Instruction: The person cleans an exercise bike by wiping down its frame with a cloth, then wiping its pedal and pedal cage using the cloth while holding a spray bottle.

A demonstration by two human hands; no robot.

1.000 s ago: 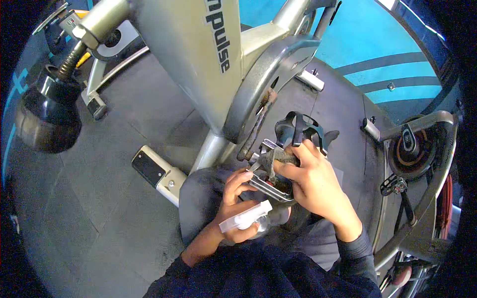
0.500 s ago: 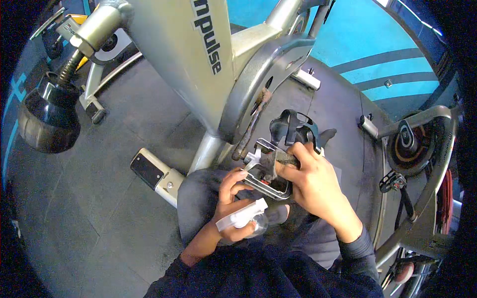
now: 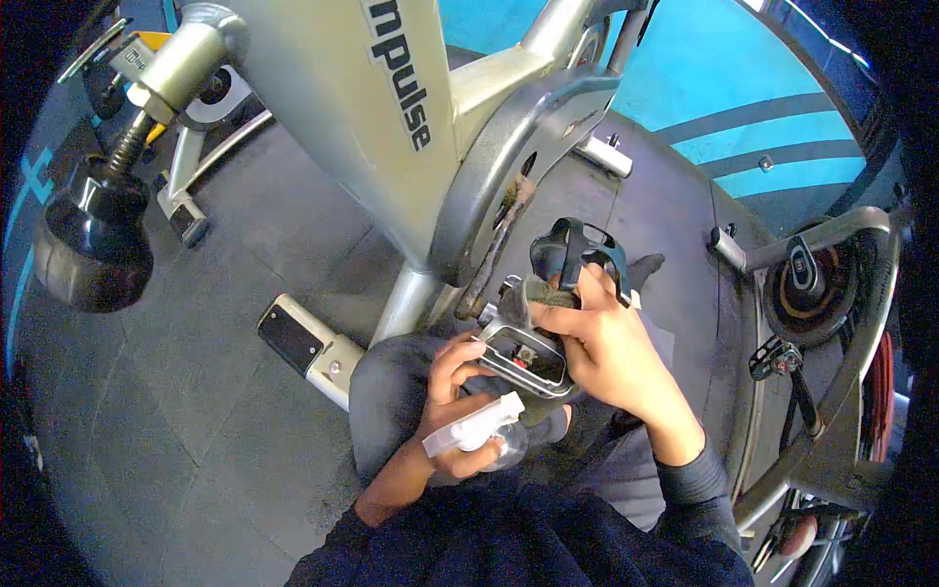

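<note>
Below, 2 hands work at a pedal (image 3: 523, 357). Right hand (image 3: 602, 342) fingers pinch a grimy cloth (image 3: 548, 293) above it; left hand (image 3: 460, 401) fingers curl around a spray bottle (image 3: 474, 430), fingertips touching the pedal. Probable risk: the rusty crank (image 3: 494, 249) beside the fingers swings, nipping them.

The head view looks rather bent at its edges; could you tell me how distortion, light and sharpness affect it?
Head view: strong fisheye bending, with black vignette corners; the bike frame bows outward. Light is even and rather dim, with soft sheen on the frame. The left hand on the spray bottle, the right hand and the pedal stay reasonably sharp.
</note>
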